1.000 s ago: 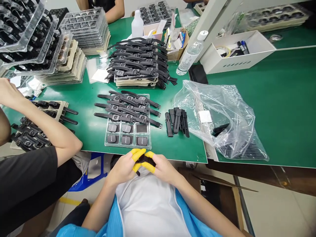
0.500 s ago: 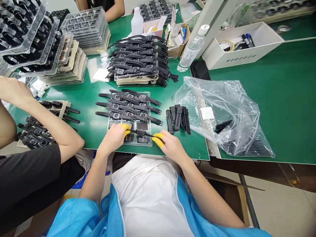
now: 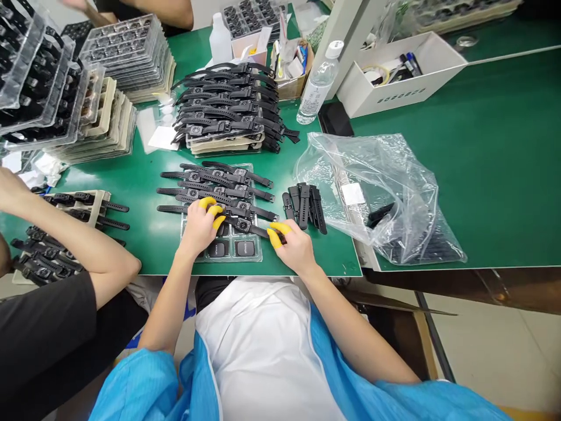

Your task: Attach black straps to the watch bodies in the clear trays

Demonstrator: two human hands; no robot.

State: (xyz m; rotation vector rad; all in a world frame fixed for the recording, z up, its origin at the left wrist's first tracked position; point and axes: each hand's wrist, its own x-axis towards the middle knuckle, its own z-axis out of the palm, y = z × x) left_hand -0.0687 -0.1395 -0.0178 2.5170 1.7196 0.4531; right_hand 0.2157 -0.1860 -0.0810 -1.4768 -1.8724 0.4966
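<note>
A black smartwatch (image 3: 243,224) lies slantwise over a clear plastic tray (image 3: 258,251), below rows of other strapped watches (image 3: 219,190). My left hand (image 3: 201,228), with yellow finger covers, is closed at the watch's left strap. At the other end my right hand (image 3: 291,242), also with yellow finger covers, pinches the right strap. Two square watch bodies (image 3: 244,248) without straps show in the tray's front row. To the right of the tray lies a small pile of loose black straps (image 3: 304,207).
Behind the tray stands a tall stack of strapped watches (image 3: 228,108). A clear plastic bag (image 3: 407,193) lies on the right, with a bottle (image 3: 319,85) and a white box (image 3: 401,88) behind. A co-worker's arm (image 3: 79,240) reaches over watches on the left.
Both hands have lowered the watch onto the tray, beneath the other rows. The view has shifted to the right. Square watch bodies in the front row are now less covered.
</note>
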